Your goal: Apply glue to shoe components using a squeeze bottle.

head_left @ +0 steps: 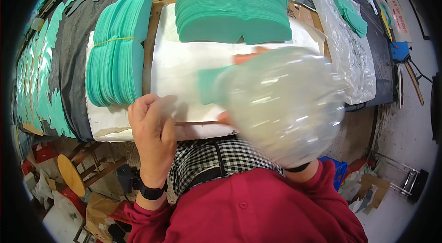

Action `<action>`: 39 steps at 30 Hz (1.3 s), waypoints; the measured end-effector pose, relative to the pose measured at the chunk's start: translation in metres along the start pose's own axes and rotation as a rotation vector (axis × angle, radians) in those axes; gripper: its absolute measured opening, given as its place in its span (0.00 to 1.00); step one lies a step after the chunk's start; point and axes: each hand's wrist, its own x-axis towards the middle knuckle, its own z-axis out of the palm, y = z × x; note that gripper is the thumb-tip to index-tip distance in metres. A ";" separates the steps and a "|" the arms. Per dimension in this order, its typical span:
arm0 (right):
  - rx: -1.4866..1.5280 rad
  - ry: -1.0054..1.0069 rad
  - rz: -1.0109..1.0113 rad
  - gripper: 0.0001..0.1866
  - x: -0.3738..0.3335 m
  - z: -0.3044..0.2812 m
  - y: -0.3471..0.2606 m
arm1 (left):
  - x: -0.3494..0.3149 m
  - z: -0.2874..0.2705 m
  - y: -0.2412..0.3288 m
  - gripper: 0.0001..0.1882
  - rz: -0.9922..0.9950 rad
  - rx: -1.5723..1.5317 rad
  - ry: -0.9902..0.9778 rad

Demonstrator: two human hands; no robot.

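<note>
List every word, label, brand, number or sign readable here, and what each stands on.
Red characters on the white wall strip, upper right: print visible, not transcribed.
Dark marks on the flat clear plastic bag: too small to read.
Bulging translucent plastic bag: motion-blurred; no text can be made out.
Large green cutout stack and banded green cutout stack: no text visible.
</note>
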 end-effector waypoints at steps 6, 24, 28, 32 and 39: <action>0.499 0.019 -0.167 0.34 0.039 0.029 0.005 | -0.002 -0.013 0.003 0.15 -0.031 -0.028 -0.002; 0.495 0.128 -0.265 0.39 0.042 0.037 -0.019 | -0.020 0.009 -0.123 0.25 0.203 0.055 -0.136; 0.486 0.202 -0.199 0.38 0.054 0.024 -0.007 | -0.010 0.012 -0.023 0.16 -0.151 -0.269 -0.094; 0.317 0.216 -0.005 0.34 0.045 -0.009 0.012 | 0.019 0.030 0.036 0.16 0.083 0.120 -0.138; 0.343 0.521 0.282 0.23 0.015 -0.098 0.044 | 0.027 0.041 0.039 0.21 0.152 0.235 -0.172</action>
